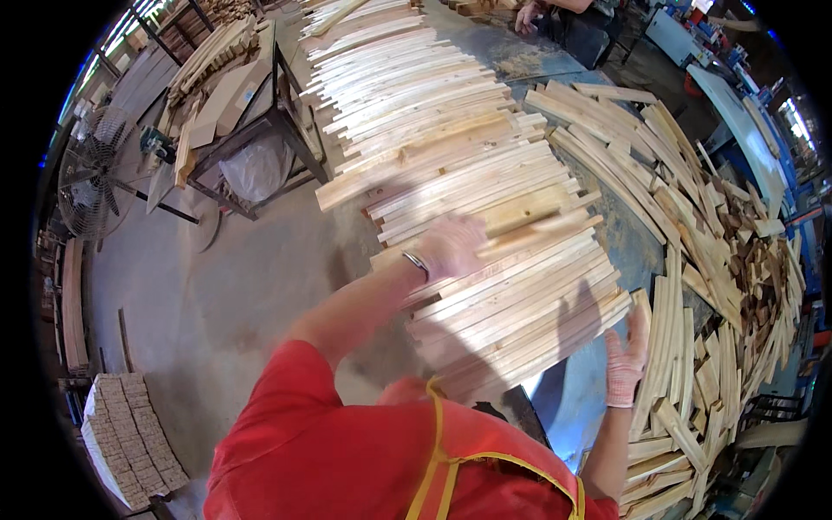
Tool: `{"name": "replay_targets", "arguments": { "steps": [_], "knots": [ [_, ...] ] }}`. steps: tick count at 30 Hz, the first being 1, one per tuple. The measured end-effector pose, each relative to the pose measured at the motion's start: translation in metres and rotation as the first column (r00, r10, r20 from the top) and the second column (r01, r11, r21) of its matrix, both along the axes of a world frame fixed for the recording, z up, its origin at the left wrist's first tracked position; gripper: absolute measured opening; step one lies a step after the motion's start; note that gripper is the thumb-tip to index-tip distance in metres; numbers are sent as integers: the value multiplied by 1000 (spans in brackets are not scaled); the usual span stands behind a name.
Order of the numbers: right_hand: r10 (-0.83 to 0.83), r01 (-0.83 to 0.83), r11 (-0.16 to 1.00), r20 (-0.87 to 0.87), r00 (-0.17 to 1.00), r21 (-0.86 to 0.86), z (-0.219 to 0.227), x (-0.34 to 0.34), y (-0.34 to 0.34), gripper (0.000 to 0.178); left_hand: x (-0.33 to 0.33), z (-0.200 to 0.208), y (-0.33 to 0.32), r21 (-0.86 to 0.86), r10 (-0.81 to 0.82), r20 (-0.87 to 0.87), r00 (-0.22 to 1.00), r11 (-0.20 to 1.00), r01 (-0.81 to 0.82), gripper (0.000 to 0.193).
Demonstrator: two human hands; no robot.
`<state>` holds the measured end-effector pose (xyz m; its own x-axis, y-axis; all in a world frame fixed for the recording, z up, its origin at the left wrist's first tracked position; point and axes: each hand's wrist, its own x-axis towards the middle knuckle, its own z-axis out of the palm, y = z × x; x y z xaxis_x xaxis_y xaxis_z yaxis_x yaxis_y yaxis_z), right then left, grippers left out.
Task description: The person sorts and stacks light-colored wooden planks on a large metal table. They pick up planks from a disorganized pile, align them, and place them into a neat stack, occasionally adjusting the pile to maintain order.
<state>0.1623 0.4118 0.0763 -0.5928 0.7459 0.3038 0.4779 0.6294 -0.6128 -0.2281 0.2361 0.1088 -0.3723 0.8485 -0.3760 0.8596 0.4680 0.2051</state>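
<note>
My left hand (455, 245), in a pale glove with a metal band at the wrist, reaches over a long row of pale wooden strips (520, 295). It is smeared by motion, and its fingers cannot be made out clearly. Beside its fingertips a blurred wooden strip (542, 232) lies across the row. At the row's right end, near the closest strips, is my gloved right hand (626, 368). Its thumb stands apart from the fingers, with no strip plainly held. The strips lie side by side on a bluish metal table (568, 403), their ends uneven.
Loose wooden offcuts (702, 225) heap up along the right. A standing fan (97, 178) and a dark-framed table (286, 130) with boards and cardboard are at the far left. A bundled wood stack (130, 433) sits lower left. Another person's hand (527, 16) shows at the top.
</note>
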Motion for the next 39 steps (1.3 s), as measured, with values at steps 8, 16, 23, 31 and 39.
{"name": "replay_targets", "arguments": {
  "steps": [8, 16, 23, 31, 39],
  "knots": [
    [-239, 319, 463, 230, 944, -827, -115, -14, -93, 98, 3, -26, -19, 41, 62, -27, 998, 997, -61, 57],
    [-308, 471, 566, 357, 882, -677, -104, -21, -105, 104, -94, -22, -12, 374, 87, 135, 987, 918, -132, 34],
    [-221, 477, 611, 443, 869, -632, -115, -16, -101, 102, -297, -73, -40, 155, 383, 406, 830, 866, -475, 104],
    [-151, 486, 658, 532, 833, -575, -95, -15, -96, 100, -154, -39, -1, 62, 237, -387, 891, 971, -231, 99],
    [-450, 485, 864, 638, 625, 135, -60, 53, 45, 85, -208, 8, 13, 130, 349, -416, 840, 937, -325, 91]
  ]
}}
